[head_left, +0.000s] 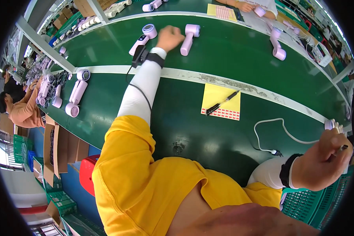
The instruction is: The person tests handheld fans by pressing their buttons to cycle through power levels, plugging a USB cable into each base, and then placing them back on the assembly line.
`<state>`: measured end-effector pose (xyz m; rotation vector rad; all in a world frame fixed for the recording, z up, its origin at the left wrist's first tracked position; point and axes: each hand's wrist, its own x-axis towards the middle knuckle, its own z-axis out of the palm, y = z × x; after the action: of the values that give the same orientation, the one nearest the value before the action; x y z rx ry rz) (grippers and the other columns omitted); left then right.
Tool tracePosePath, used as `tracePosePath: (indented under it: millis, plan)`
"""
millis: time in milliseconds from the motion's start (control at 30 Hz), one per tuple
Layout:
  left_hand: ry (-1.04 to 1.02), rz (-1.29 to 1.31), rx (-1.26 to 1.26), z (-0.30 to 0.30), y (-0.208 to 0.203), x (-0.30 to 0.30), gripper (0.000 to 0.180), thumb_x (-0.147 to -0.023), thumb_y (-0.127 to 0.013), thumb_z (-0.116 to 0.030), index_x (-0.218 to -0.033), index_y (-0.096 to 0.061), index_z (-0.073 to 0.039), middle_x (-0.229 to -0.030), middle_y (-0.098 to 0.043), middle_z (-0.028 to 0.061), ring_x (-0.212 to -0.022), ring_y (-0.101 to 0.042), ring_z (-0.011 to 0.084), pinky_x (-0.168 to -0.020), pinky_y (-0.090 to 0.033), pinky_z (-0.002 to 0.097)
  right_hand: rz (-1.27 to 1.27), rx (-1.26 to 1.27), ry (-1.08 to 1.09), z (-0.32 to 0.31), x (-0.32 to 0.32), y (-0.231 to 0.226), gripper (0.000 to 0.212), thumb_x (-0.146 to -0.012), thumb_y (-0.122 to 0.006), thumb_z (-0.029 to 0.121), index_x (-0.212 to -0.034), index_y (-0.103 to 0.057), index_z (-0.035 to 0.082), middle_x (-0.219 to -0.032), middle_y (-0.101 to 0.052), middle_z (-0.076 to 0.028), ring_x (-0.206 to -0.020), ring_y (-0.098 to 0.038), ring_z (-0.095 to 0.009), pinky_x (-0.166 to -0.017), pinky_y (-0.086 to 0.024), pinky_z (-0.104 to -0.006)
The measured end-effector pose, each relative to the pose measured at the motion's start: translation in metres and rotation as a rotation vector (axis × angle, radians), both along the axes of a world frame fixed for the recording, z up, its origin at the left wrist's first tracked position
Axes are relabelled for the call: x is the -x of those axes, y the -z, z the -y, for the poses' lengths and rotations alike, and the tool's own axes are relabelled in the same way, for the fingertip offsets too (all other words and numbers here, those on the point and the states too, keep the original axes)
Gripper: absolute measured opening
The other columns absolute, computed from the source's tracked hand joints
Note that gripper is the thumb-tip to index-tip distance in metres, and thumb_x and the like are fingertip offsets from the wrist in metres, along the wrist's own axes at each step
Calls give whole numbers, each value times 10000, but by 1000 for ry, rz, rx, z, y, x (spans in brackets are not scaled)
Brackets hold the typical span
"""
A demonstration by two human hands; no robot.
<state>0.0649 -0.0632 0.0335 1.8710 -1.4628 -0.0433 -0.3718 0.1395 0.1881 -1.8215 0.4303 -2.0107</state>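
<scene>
My left hand (170, 38) reaches across to the far green strip, between two pale purple handheld fans. Its fingers are loosely bent and apart, with nothing visible in them. Just right of them lies one fan (187, 42); the other fan (140, 44), with a dark display on its handle, lies by the wrist. My right hand (322, 161) is raised at the right edge, closed around a thin, pen-like stick (341, 149) whose end pokes out between the fingers. Most of that stick is hidden. A white cable (283, 121) with a dark plug lies beside this hand.
A black pen (223, 103) rests on a yellow sheet (209, 100) with red marks. More purple fans (78, 92) lie at the left, and another fan (278, 45) at the far right. A pale rail (232, 82) crosses the table. Co-workers sit left and opposite; green crates (303, 202) stand below right.
</scene>
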Motion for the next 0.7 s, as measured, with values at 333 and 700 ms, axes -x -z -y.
tracePosePath:
  millis: [333,700]
  plan:
    - [-258,399,-500,-55,-16,-61,238,-776,-559,-156,-982,-548,-38,-854,-615,101,-791,-604,278,-660,-497,385,37,22,-62,2,-4,2,319,-894,-307,213,-825,-478,-47,-563,-275,-13,-486,-201,-83,-479,-163,-255]
    - [658,-1191,189,-173,-83,72,376,-770,-524,-48,-1107,-365,2,-954,-527,131,-693,-574,195,-594,-482,298,-41,92,-97,-2,-11,-2,293,-884,-367,183,-796,-500,-64,-611,-410,-69,-479,-242,-84,-463,-197,-246]
